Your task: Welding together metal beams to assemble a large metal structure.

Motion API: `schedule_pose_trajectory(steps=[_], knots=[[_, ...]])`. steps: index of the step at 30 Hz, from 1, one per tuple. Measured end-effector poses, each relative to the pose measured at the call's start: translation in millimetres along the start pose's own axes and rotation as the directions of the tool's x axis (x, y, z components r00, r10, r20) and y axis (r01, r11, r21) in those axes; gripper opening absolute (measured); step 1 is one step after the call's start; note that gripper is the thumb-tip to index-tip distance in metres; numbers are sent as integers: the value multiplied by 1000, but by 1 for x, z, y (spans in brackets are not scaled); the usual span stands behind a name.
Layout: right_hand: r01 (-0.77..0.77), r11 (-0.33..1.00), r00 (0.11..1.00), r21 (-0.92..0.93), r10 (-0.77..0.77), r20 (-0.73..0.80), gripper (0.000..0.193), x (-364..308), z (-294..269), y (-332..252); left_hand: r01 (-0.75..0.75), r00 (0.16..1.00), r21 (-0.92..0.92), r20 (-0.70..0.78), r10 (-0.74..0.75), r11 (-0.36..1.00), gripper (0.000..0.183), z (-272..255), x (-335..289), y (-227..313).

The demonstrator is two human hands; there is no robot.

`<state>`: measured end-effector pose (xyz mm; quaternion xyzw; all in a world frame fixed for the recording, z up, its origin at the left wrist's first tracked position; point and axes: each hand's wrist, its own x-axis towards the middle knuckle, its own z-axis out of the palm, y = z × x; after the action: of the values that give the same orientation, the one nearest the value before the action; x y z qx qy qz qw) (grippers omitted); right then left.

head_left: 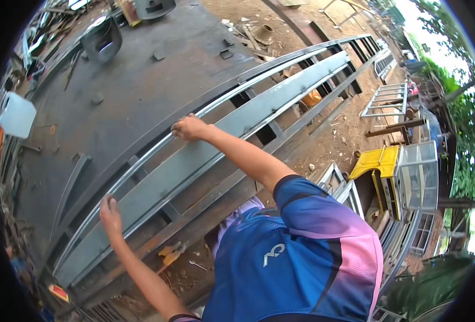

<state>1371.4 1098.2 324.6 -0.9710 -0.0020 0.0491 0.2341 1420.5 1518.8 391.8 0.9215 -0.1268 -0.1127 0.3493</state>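
A long grey flat metal bar [237, 121] lies slantwise across a steel frame, from near left to far right. Along its far side runs a shiny metal tube [141, 162]. My right hand [190, 127] is closed over this tube near the middle of its length, knuckles up. Further left, my left hand [110, 216] rests at the bar's far edge with its fingers stretched out and the fingertips by the tube. A second thin bright tube [210, 161] runs along the bar's near side. The undersides of both hands are hidden.
A dark steel plate table [157, 91] spreads beyond the frame, with small metal scraps and a welding mask [102, 42]. A white jug [17, 115] stands at left. A yellow plastic stool [377, 163] and pale metal frames [386, 100] are at right. An orange tool [170, 253] lies below.
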Motion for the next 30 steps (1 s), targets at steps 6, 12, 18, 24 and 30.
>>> schedule_pose_trajectory(steps=[6,12,18,24,30], knots=[[-60,997,988,38,54,144,24,-2,1,-5,-208,977,357,114,178,911,31,22,50,-49],[-135,987,984,86,123,129,24,-9,6,0,-149,969,373,238,60,916,35,31,61,-66],[-137,988,964,66,117,239,25,-13,4,-3,-112,975,382,221,27,917,40,33,46,-68],[-230,973,919,11,214,331,32,-8,-14,-8,-57,954,380,295,-62,923,48,36,57,-66],[-151,988,966,31,141,216,36,-14,-6,-3,-100,967,439,254,-16,893,50,39,55,-52]])
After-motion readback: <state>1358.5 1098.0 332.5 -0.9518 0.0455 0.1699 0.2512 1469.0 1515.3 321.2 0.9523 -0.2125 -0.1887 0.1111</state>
